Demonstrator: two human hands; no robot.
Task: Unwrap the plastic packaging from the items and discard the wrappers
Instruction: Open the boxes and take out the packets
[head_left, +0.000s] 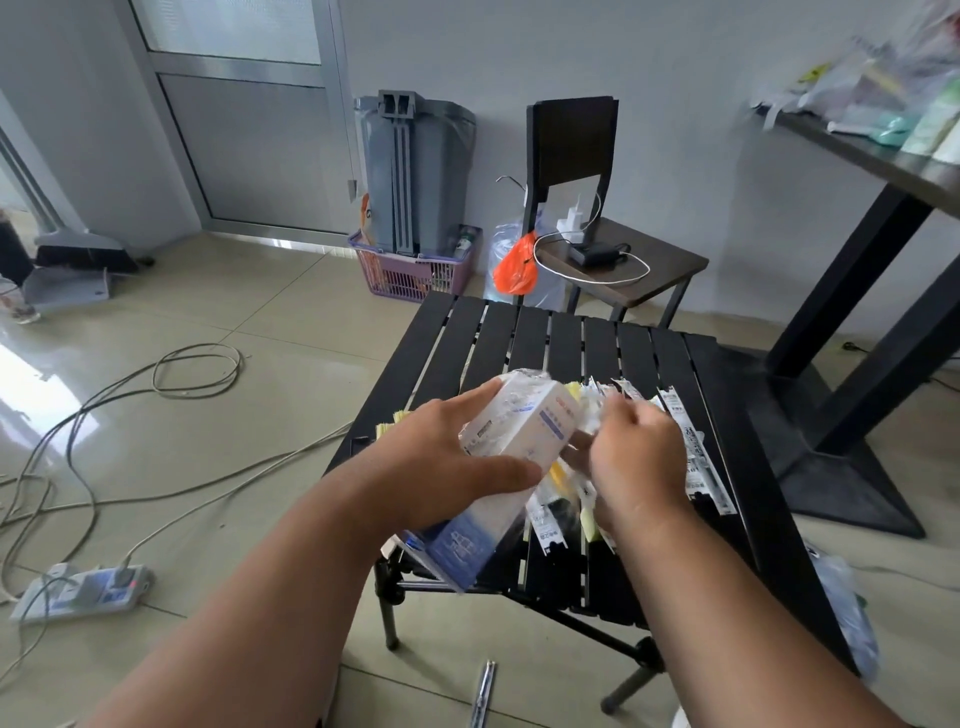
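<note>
Two bare forearms are seen reaching forward from the bottom edge, over a tiled floor where a small metal tool (483, 693) lies just in front of the folding table's legs. A white and blue box (506, 467), sheathed in clear plastic, is held above the near left part of the black slatted tabletop (571, 343). Its long axis runs from the near lower end, by the table's edge, up and away toward the far right. It is gripped by the left hand (441, 457), whose fingers (467, 397) are spread along the upper left side while the thumb is laid across the near face.

At the box's right flank the right hand (636, 452) is blurred; its fingers are curled and appear to be pinching the loose plastic wrap (592, 415) there, though the exact hold cannot be made out. The film thus lies directly at the right fingers, so a pull away to the right, across the long axis, is judged to be the coming move.

Beyond and beneath the hands, wrapped pens (696, 452) and yellow items are strewn on the slats. Farther off, a grey bin (415, 171) in a purple basket (410, 275) is seen against the wall.
</note>
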